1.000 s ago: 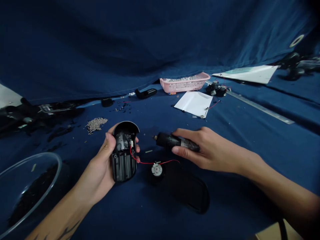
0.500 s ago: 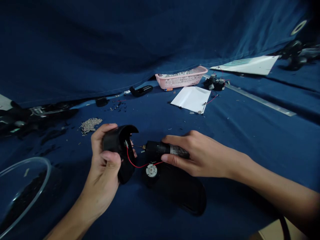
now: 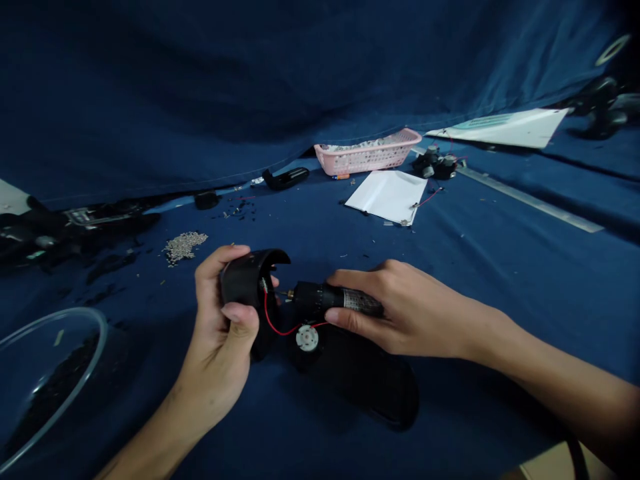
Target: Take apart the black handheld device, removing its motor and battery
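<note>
My left hand (image 3: 225, 333) is closed around a curved black plastic housing (image 3: 245, 277), its hollow side turned to the right. My right hand (image 3: 385, 307) grips a black electric screwdriver (image 3: 313, 299), whose thin bit points left into the housing's opening; where the tip ends is hidden. A red wire (image 3: 273, 325) loops from inside the housing toward a small motor with a white end cap (image 3: 307, 338). Below the screwdriver lies a long black plastic shell (image 3: 370, 380), dark against the cloth.
A clear round tub (image 3: 100, 333) with small black parts stands at left, near a pile of screws (image 3: 185, 247). Farther back are a pink basket (image 3: 370, 157), white paper (image 3: 387, 195), a metal ruler (image 3: 530, 199) and a cluster of motors (image 3: 435, 163). Blue cloth covers the surface.
My left hand has shifted right with the housing, bringing it closer to the screwdriver, so less of the bit shows. The view has also shifted slightly.
</note>
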### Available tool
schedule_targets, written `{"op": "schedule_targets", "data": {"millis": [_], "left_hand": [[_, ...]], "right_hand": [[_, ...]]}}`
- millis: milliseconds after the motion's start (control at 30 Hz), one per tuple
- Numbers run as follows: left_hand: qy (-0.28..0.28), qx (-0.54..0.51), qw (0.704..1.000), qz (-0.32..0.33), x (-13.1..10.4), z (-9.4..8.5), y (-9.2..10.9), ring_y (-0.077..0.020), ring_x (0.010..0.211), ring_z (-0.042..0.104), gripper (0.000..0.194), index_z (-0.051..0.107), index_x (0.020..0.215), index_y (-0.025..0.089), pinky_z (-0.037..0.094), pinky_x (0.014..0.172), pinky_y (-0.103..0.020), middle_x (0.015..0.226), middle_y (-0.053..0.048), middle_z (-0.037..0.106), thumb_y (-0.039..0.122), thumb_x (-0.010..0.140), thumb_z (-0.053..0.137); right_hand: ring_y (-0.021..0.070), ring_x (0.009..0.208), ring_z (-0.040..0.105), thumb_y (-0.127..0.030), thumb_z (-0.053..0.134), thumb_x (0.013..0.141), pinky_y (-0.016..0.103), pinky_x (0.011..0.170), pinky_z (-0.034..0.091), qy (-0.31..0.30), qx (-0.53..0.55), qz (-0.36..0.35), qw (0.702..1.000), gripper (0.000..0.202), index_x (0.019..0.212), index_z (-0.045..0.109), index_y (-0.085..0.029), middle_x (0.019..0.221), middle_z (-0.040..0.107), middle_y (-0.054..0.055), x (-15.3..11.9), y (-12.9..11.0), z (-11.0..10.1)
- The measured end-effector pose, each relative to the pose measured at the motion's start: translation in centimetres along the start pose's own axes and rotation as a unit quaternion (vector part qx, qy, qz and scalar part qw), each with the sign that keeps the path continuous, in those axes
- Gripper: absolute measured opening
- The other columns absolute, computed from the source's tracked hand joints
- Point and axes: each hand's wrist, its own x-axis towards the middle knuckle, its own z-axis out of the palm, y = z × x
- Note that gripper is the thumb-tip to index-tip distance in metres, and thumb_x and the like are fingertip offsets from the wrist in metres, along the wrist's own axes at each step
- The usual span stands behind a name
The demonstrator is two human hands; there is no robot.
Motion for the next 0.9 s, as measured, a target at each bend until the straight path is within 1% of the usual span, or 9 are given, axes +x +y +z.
{"op": "schedule_targets", "data": {"millis": [67,167,267,367,500,600,667,767,900], "left_hand": [[-0.025,0.007,1.0,-0.003,0.0,0.2,-0.1,-0.0302,0.116,0.068,0.054,0.044,0.147,0.042,0.061,0.097,-0.047,0.127,-0.008,0.066,0.061,0.098,0.055],[-0.041,-0.032,0.999,-0.016,0.0,0.7,0.0,-0.029,0.122,0.067,0.051,0.044,0.145,0.047,0.062,0.097,-0.046,0.139,-0.006,0.061,0.061,0.098,0.054],[-0.025,-0.099,0.994,-0.037,0.1,1.2,0.4,-0.0268,0.124,0.067,0.045,0.047,0.14,0.05,0.063,0.095,-0.044,0.142,-0.002,0.06,0.062,0.097,0.054],[-0.007,-0.12,0.992,-0.042,0.2,1.4,0.6,-0.0243,0.118,0.07,0.044,0.049,0.137,0.05,0.064,0.092,-0.042,0.137,-0.001,0.062,0.063,0.095,0.056],[0.0,-0.101,0.995,-0.024,0.4,1.3,0.5,-0.0203,0.11,0.07,0.044,0.049,0.137,0.05,0.064,0.091,-0.039,0.137,-0.001,0.062,0.061,0.095,0.059],[-0.004,-0.083,0.996,-0.023,0.4,1.1,0.3,-0.0198,0.109,0.069,0.046,0.047,0.139,0.05,0.063,0.09,-0.037,0.138,-0.001,0.061,0.063,0.096,0.057],[-0.002,-0.053,0.999,-0.01,0.2,1.0,0.3,-0.02,0.112,0.067,0.045,0.045,0.141,0.05,0.06,0.096,-0.038,0.139,-0.001,0.06,0.062,0.098,0.054],[-0.005,0.006,1.0,0.027,0.1,0.7,0.4,-0.0209,0.118,0.065,0.041,0.043,0.142,0.047,0.051,0.106,-0.04,0.14,-0.001,0.059,0.056,0.102,0.051],[-0.017,0.041,0.998,0.041,0.1,0.4,0.4,-0.0232,0.118,0.065,0.041,0.039,0.144,0.044,0.047,0.107,-0.044,0.141,-0.003,0.058,0.054,0.104,0.048]], "right_hand": [[0.013,0.053,0.05,-0.051,0.051,0.109,0.028,0.055,0.023,0.004,-0.009,-0.001,1.0,0.035,0.124,0.063,-0.022,0.064,0.056,-0.002,0.0,0.0,0.2],[0.014,0.056,0.054,-0.052,0.05,0.11,0.028,0.057,0.025,0.023,-0.016,0.0,1.0,0.036,0.126,0.062,-0.023,0.069,0.06,-0.001,-0.1,0.2,0.5],[0.0149,0.058,0.056,-0.052,0.05,0.11,0.028,0.058,0.026,0.024,-0.017,0.008,1.0,0.035,0.126,0.062,-0.023,0.07,0.062,0.0,-0.1,0.2,0.6],[0.0159,0.059,0.058,-0.053,0.05,0.109,0.028,0.058,0.026,0.026,-0.021,0.013,0.999,0.036,0.127,0.062,-0.024,0.071,0.064,0.001,0.0,0.2,0.6],[0.0162,0.059,0.058,-0.053,0.05,0.109,0.028,0.058,0.027,0.028,-0.02,0.015,0.999,0.036,0.128,0.062,-0.024,0.072,0.065,0.001,-0.1,0.1,0.6],[0.0156,0.057,0.057,-0.052,0.051,0.109,0.028,0.057,0.026,0.029,-0.022,0.02,0.999,0.037,0.129,0.063,-0.023,0.07,0.064,0.001,-0.1,0.0,0.7],[0.0153,0.055,0.057,-0.051,0.051,0.109,0.028,0.056,0.025,0.03,-0.022,0.019,0.999,0.037,0.128,0.063,-0.022,0.068,0.063,0.001,-0.1,0.0,0.8],[0.016,0.056,0.058,-0.051,0.051,0.109,0.028,0.056,0.024,0.041,-0.029,0.01,0.999,0.037,0.128,0.062,-0.021,0.067,0.063,0.001,-0.1,0.1,0.9],[0.0153,0.054,0.057,-0.05,0.051,0.109,0.028,0.055,0.024,0.047,-0.025,0.005,0.999,0.038,0.128,0.063,-0.019,0.066,0.063,0.001,-0.2,0.1,0.9]]}}
